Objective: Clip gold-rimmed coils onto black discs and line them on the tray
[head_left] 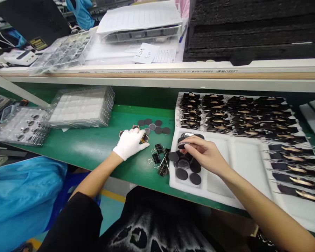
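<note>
Set the clips on the bench as the hub of your dial. Behind them at twelve lie loose discs. At ten your left hand lies over the rings; farther out on that line stands a box stack, with a second stack to its left, nearer nine. At three, beside the clips, begins the tray; more discs lie at its left end, beneath your right hand. Clipped parts line its far side at two and its right end just past three. Above, the shelf bears papers at twelve and a slab at one.
</note>
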A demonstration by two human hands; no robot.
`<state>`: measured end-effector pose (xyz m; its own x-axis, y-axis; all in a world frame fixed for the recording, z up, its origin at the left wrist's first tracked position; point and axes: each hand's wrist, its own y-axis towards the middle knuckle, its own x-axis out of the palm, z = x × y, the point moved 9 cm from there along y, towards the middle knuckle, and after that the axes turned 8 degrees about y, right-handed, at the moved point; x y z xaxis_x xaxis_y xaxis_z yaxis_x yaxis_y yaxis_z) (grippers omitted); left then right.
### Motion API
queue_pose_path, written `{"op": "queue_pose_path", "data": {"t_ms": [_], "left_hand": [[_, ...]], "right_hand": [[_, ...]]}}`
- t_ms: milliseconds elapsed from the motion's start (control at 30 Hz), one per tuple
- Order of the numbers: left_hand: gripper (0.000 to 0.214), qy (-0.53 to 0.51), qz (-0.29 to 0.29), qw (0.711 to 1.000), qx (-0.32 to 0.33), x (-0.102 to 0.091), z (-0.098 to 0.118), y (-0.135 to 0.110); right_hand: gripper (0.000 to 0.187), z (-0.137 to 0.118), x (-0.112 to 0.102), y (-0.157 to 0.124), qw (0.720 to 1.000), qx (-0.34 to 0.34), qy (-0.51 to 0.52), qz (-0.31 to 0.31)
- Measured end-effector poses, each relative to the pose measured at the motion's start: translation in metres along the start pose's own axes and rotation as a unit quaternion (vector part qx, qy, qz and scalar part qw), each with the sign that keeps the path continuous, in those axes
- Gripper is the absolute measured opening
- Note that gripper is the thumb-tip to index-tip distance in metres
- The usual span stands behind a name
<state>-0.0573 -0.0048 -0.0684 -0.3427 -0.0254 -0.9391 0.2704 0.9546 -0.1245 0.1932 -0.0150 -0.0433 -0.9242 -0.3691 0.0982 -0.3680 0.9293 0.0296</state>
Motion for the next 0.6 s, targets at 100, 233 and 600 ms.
{"op": "queue_pose_path", "data": {"t_ms": [100,233,600], "left_hand": [[0.055,0.049,-0.058,0.995,0.056,-0.003,0.013,0.012],[0.049,0.064,-0.075,0.99,0.1,-0.003,0.018,0.02],[0.05,-0.044,-0.099,0.971,0.214,0.011,0.029,0.025]], "right_hand": [[0.02,0.005,-0.01,0.002,0.998,-0.011,0.043,0.032],[0.024,0.023,-0.025,-0.007,0.986,0.048,0.136,0.082],[0.033,0.037,-0.028,-0.007,0.964,0.118,0.199,0.131]]}}
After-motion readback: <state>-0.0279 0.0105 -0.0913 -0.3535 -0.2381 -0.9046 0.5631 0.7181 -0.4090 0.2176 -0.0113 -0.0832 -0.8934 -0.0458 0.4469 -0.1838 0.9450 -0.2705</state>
